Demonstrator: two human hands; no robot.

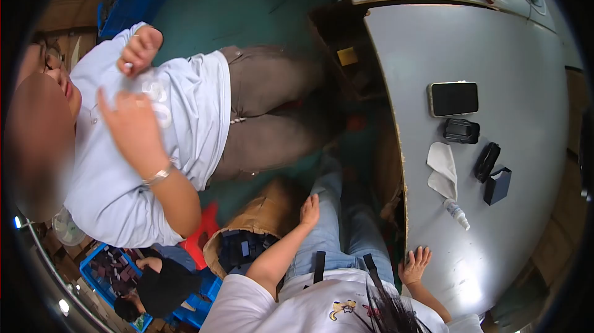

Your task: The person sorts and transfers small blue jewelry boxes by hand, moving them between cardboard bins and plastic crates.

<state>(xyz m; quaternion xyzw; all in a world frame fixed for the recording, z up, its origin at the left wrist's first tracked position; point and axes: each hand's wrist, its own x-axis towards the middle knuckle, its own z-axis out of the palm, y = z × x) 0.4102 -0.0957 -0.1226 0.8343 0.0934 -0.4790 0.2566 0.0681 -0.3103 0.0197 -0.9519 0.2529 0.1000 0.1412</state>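
On the desk [433, 42], right hand [416, 265] is resting at the edge, palm down, fingers spread wide, holding nothing. Left hand [310, 210] is lying on the jeans [331, 234] at the thigh, fingers loosely out, also holding nothing. Bottle [456, 214], small, clear, white label, is lying tilted on the desk, nearest to right hand but apart from it. White cloth [442, 169] is lying right at the bottle's upper end. Black pouch [487, 162] and dark box [497, 186] are sitting just beside each other, past the cloth. Black case [461, 131] is sitting between phone [454, 98] and pouch; phone is lying screen up, screen dark. Sack [263, 209] holding dark pieces is standing near left hand. Co-worker [148, 129] in a light shirt is facing the wearer's side, both hands raised, one blurred.
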